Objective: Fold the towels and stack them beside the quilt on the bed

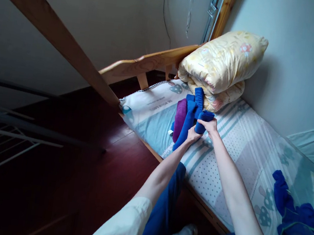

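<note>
A rolled blue cloth (204, 123) is held upright over the bed between both hands. My left hand (193, 135) grips its lower left side, and my right hand (210, 126) wraps its upper right side. Just left of it, several blue rolled cloths (186, 125) and a purple rolled cloth (180, 119) lie side by side on the patterned sheet (156, 123). One blue piece (198, 99) leans against the folded quilt. The palms and some fingers are hidden by the cloth.
A folded yellow quilt (224, 63) sits at the bed's head, beside the wooden headboard (152, 63). Crumpled blue clothes (299, 225) lie at the right. A wooden post (55, 34) and metal rack (4, 136) stand left.
</note>
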